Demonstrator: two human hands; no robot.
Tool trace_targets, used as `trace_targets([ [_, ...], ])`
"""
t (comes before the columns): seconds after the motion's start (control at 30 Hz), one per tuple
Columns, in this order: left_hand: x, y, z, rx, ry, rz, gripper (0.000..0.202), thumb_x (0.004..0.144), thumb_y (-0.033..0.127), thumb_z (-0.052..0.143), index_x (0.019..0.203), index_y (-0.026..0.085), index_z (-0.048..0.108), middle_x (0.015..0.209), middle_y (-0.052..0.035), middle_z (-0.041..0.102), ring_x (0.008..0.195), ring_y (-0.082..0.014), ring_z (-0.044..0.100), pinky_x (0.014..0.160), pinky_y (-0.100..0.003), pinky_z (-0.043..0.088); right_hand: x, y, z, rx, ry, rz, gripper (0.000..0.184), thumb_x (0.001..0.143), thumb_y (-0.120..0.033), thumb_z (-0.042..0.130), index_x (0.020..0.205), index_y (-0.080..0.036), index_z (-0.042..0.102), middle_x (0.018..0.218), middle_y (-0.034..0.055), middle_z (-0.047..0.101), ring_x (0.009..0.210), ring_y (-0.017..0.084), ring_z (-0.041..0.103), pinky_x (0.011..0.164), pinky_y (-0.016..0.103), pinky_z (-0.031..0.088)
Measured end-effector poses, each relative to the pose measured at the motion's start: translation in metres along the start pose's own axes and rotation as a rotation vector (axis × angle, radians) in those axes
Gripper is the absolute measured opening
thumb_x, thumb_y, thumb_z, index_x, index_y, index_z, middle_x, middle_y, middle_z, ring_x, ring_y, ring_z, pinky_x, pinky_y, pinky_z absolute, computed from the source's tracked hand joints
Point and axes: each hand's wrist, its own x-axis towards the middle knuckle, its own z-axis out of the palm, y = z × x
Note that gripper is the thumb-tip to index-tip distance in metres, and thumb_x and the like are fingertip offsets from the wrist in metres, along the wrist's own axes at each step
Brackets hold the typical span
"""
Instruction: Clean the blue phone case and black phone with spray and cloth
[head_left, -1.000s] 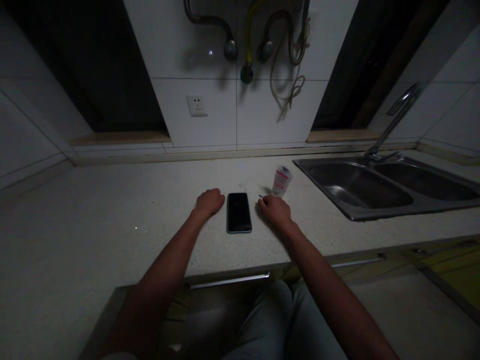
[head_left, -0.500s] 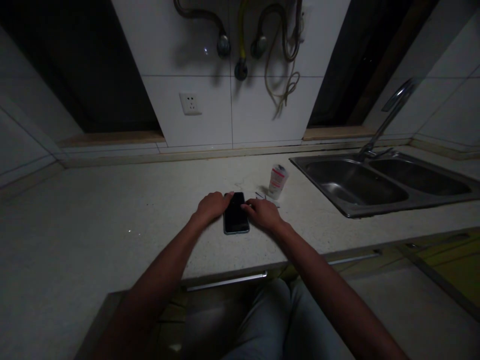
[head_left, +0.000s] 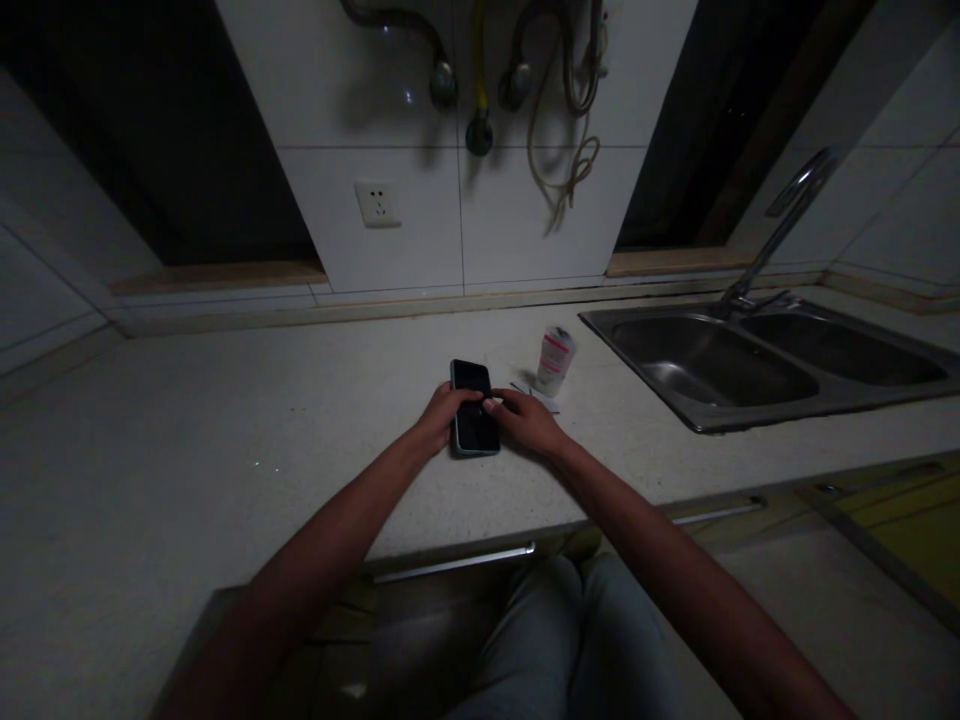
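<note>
A dark-screened smartphone with a pale edge is gripped over the counter, its far end tipped slightly left. My left hand is closed round its left side, the thumb lying across the screen. From the right, my right hand grips the other edge, with its thumb near the left thumb at mid-screen. The fingers under the phone are hidden. Just beyond my right hand stands a clear cup with pink print. Thin dark sticks or strips lie beside the cup, partly hidden by my hand.
The pale countertop runs along a tiled wall. A steel double sink with a tall faucet is set in at the right. A wall socket and hanging hoses are behind. A drawer handle lies below the counter's front edge.
The phone has moved a little away from me and turned slightly. My left hand has slid down its side, and its thumb now crosses the screen. The right hand has barely shifted.
</note>
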Motion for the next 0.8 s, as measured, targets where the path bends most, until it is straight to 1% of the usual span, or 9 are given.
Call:
trace_targets([
  [0.1, -0.001, 0.006, 0.0, -0.244, -0.043, -0.263, 0.017, 0.074, 0.016, 0.056, 0.086, 0.011, 0.067, 0.069, -0.0107, 0.07, 0.057, -0.0224, 0.066, 0.062, -0.036, 0.055, 0.003, 0.005, 0.007, 0.213, 0.047, -0.026, 0.051, 0.088, -0.06, 0.056, 0.114, -0.017, 0.065, 0.082, 0.0028, 0.068, 0.071, 0.016, 0.06, 0.063, 0.027, 0.043],
  [0.17, -0.001, 0.009, -0.001, -0.35, -0.034, -0.318, 0.024, 0.075, 0.017, 0.053, 0.092, 0.009, 0.068, 0.072, -0.0129, 0.072, 0.061, -0.0257, 0.069, 0.064, -0.04, 0.058, 0.005, 0.005, 0.01, 0.339, 0.1, -0.008, 0.051, 0.087, -0.06, 0.057, 0.114, -0.017, 0.063, 0.078, 0.0015, 0.066, 0.066, 0.015, 0.059, 0.06, 0.027, 0.043],
  [0.23, -0.001, 0.011, -0.002, -0.42, -0.046, -0.322, 0.029, 0.076, 0.02, 0.054, 0.098, 0.009, 0.068, 0.076, -0.0144, 0.074, 0.065, -0.0278, 0.071, 0.066, -0.044, 0.059, 0.008, 0.003, 0.011, 0.47, 0.152, 0.031, 0.051, 0.088, -0.061, 0.055, 0.115, -0.019, 0.058, 0.073, -0.0006, 0.064, 0.06, 0.014, 0.057, 0.055, 0.026, 0.042],
  [0.3, -0.001, 0.012, -0.002, -0.469, -0.117, -0.314, 0.033, 0.081, 0.026, 0.053, 0.104, 0.008, 0.067, 0.081, -0.0161, 0.074, 0.069, -0.029, 0.072, 0.068, -0.046, 0.06, 0.01, 0.002, 0.011, 0.55, 0.207, 0.063, 0.05, 0.088, -0.062, 0.054, 0.115, -0.021, 0.055, 0.067, -0.0029, 0.061, 0.054, 0.013, 0.055, 0.051, 0.025, 0.04],
  [0.4, -0.002, 0.012, -0.002, -0.477, -0.168, -0.287, 0.039, 0.089, 0.039, 0.051, 0.108, 0.009, 0.066, 0.083, -0.0165, 0.074, 0.071, -0.0283, 0.073, 0.07, -0.045, 0.06, 0.011, 0.002, 0.009, 0.53, 0.264, 0.073, 0.046, 0.087, -0.064, 0.055, 0.106, -0.022, 0.057, 0.056, -0.0062, 0.052, 0.049, 0.013, 0.049, 0.046, 0.024, 0.034],
  [0.5, -0.002, 0.012, -0.004, -0.406, -0.147, -0.279, 0.055, 0.089, 0.061, 0.053, 0.104, 0.01, 0.067, 0.08, -0.0166, 0.074, 0.07, -0.0275, 0.073, 0.068, -0.042, 0.06, 0.009, 0.002, 0.008, 0.508, 0.254, 0.072, 0.046, 0.086, -0.066, 0.054, 0.101, -0.022, 0.057, 0.053, -0.007, 0.048, 0.047, 0.012, 0.045, 0.046, 0.024, 0.032],
  [0.6, -0.001, 0.01, -0.005, -0.369, -0.182, -0.286, 0.071, 0.085, 0.076, 0.047, 0.097, 0.01, 0.069, 0.079, -0.0178, 0.073, 0.068, -0.0276, 0.072, 0.064, -0.04, 0.059, 0.008, -0.001, 0.009, 0.542, 0.241, 0.074, 0.048, 0.084, -0.068, 0.056, 0.101, -0.022, 0.057, 0.057, -0.0061, 0.052, 0.05, 0.012, 0.048, 0.048, 0.024, 0.034],
  [0.7, 0.0, 0.008, -0.006, -0.405, -0.226, -0.257, 0.072, 0.085, 0.078, 0.043, 0.09, 0.011, 0.069, 0.079, -0.0169, 0.073, 0.065, -0.0258, 0.072, 0.064, -0.039, 0.058, 0.007, -0.006, 0.011, 0.641, 0.207, 0.092, 0.051, 0.079, -0.07, 0.059, 0.101, -0.023, 0.055, 0.066, -0.0034, 0.059, 0.057, 0.013, 0.055, 0.049, 0.024, 0.035],
  [0.8, 0.001, 0.006, -0.004, -0.441, -0.241, -0.249, 0.064, 0.089, 0.072, 0.043, 0.087, 0.013, 0.068, 0.075, -0.0136, 0.073, 0.061, -0.0236, 0.07, 0.065, -0.038, 0.058, 0.007, -0.006, 0.012, 0.659, 0.19, 0.112, 0.053, 0.076, -0.069, 0.063, 0.102, -0.023, 0.055, 0.075, -0.001, 0.065, 0.061, 0.014, 0.057, 0.051, 0.024, 0.037],
])
